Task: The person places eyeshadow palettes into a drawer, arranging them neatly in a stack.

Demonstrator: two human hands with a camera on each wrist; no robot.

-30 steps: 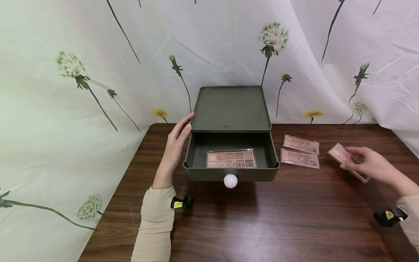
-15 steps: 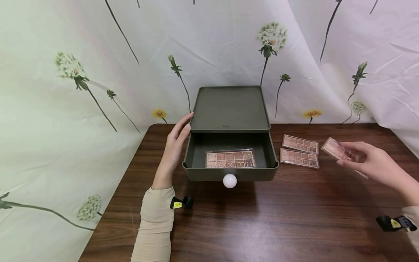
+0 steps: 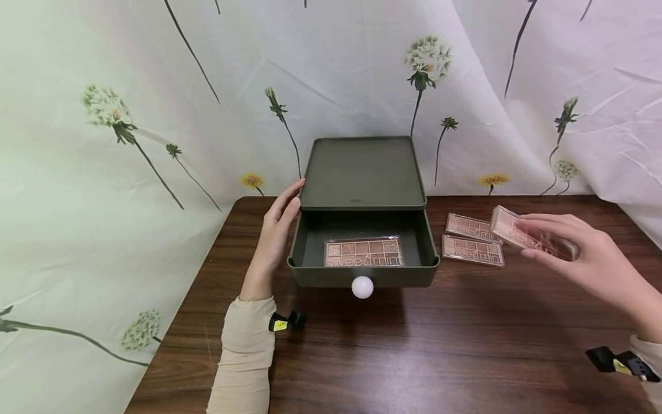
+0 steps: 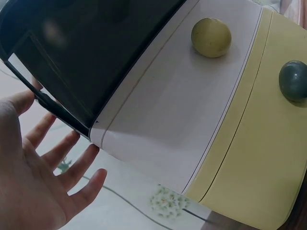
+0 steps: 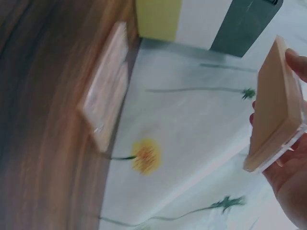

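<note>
A drawer cabinet (image 3: 364,172) with a dark green top stands mid-table, its top drawer (image 3: 315,277) pulled out by a white knob (image 3: 362,287). One eyeshadow palette (image 3: 363,253) lies in that drawer. My left hand (image 3: 274,230) rests against the cabinet's left side, fingers spread and nearly straight in the left wrist view. Right of the cabinet, above the table, my right hand (image 3: 595,253) grips another eyeshadow palette (image 3: 509,227) by its edges. The right wrist view shows the plain pink underside of this held palette (image 5: 271,100).
Two more palettes, a rear one (image 3: 465,224) and a front one (image 3: 473,251), lie beside the cabinet on the brown wooden table (image 3: 465,345). Lower down are a white drawer front (image 4: 163,96) and a yellow one (image 4: 249,143), both knobbed. A flower-print cloth (image 3: 351,69) hangs behind.
My right hand has lifted the palette off the table and carried it left, so that it overlaps the rear palette in the head view. My left hand stays in place.
</note>
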